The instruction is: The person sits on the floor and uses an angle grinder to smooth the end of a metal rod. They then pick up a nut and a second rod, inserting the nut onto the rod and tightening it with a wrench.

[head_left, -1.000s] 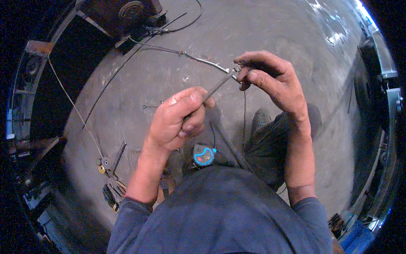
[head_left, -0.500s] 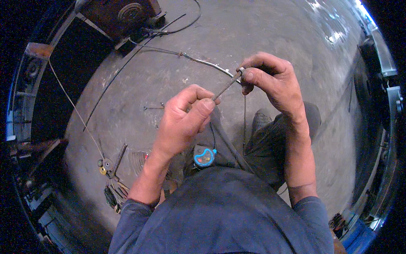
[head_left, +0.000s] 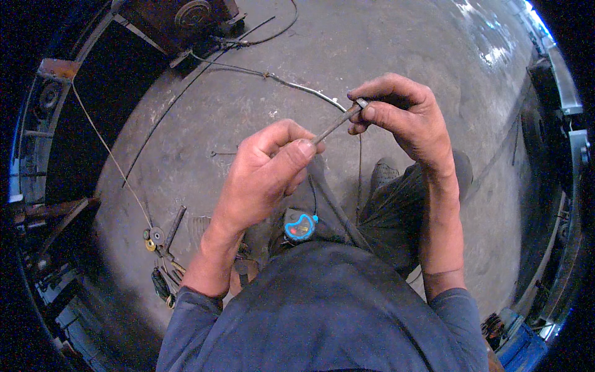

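Observation:
A thin grey metal rod [head_left: 335,127] slants up to the right between my two hands, above the floor. My left hand [head_left: 263,167] is closed round its lower end, thumb on top, hiding that end. With thumb and fingers, my right hand [head_left: 409,121] pinches the upper end, where a small nut-like metal piece [head_left: 362,103] shows. Whether that piece is separate from the rod I cannot tell. On my lap, below the hands, sits a small dark device with a bright blue rim [head_left: 300,228].
A silvery tube [head_left: 304,88] and dark cables run across the concrete floor [head_left: 483,118] toward a brown metal box [head_left: 176,22] at far left. An angle grinder-like tool [head_left: 158,237] lies at lower left. Dark metal framework [head_left: 52,99] lines the left side.
Both hands and the rod have shifted slightly to the right. My right fingers have changed their hold on the upper end, and the nut-like piece sits at a different angle.

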{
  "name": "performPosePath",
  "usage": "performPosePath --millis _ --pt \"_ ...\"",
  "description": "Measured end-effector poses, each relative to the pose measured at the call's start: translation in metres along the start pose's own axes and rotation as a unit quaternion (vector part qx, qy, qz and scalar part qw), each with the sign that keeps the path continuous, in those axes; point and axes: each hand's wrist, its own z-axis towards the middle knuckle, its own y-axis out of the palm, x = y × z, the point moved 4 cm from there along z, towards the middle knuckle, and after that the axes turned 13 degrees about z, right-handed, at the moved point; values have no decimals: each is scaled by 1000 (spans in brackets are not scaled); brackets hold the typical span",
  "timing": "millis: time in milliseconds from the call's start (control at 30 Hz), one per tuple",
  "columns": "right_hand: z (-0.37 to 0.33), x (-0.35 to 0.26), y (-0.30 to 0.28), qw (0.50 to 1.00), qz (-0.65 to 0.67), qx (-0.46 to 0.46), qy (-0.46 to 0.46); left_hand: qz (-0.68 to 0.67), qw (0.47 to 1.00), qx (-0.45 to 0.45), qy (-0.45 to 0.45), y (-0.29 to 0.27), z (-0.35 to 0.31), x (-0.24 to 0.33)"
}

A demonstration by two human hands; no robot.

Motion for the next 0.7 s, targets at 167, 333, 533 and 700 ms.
performPosePath --millis 167,333,533,700 --pt "-1 0 -2 1000 2 0 6 -10 1000 2 -10 2 1 -3" --pt "-2 -3 0 998 -59 11 -13 10 1000 12 2 3 1 -1" --pt "-3 -3 -5 998 -53 4 -15 17 1000 1 0 6 2 4" --pt "-4 -4 -6 999 -49 -10 -13 19 1000 -1 -3 4 3 4"
